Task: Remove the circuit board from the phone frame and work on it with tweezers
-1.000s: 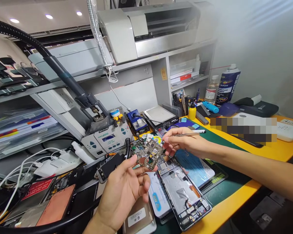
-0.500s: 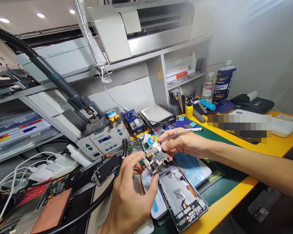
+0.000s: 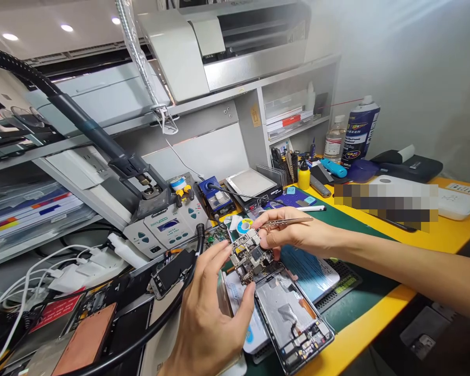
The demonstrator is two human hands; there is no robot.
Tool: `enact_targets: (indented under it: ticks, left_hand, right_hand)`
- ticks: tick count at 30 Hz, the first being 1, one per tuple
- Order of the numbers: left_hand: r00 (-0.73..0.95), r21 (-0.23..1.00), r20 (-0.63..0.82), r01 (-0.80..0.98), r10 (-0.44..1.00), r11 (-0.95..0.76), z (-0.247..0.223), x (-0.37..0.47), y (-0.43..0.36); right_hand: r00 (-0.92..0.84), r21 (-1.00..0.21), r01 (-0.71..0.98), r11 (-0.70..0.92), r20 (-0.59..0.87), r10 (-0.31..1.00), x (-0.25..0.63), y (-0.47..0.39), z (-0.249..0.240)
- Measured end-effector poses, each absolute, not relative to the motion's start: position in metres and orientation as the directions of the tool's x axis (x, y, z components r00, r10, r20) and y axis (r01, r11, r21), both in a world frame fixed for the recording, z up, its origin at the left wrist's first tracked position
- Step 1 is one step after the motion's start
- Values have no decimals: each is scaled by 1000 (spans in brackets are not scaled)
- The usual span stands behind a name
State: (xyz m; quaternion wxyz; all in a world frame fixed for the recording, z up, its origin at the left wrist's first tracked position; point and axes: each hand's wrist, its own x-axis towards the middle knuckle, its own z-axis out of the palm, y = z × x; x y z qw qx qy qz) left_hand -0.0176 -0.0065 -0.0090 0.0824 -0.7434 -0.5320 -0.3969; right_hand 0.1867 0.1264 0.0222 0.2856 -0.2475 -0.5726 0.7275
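Observation:
Between my two hands a phone circuit board (image 3: 251, 256), crowded with chips and metal shields, is held up at a tilt. My left hand (image 3: 215, 297) pinches its left and lower edges between fingers and thumb. My right hand (image 3: 288, 228) grips the board's upper right edge and also keeps metal tweezers (image 3: 288, 222) lying across its fingers, tips pointing left. Just below the board lies an opened phone frame (image 3: 293, 324) with its inner parts showing. The frame rests partly on a white and blue box (image 3: 309, 274).
A hot-air station (image 3: 172, 224) stands at the left, its black hose (image 3: 149, 331) curving past my left hand. A green mat (image 3: 362, 230) covers the yellow bench (image 3: 411, 250). Behind are a white pen (image 3: 315, 208), a yellow bottle (image 3: 304, 176) and a spray can (image 3: 361, 130).
The board has turned slightly in my hands, and its face shows a little differently. The tweezers in my right hand show more clearly, apart from the white pen behind. Both hands stay nearly in place.

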Motion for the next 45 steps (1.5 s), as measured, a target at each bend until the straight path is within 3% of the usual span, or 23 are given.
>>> enact_targets:
  ticks: [17, 45]
  left_hand:
    - [122, 248, 737, 866, 665, -434, -9, -15, -6]
    - [215, 160, 779, 841, 590, -517, -7, -13, -8]
  right_hand:
    - [-746, -992, -112, -58, 45, 665, 188, 128, 20]
    - [-743, -999, -40, 37, 55, 667, 188, 120, 21]
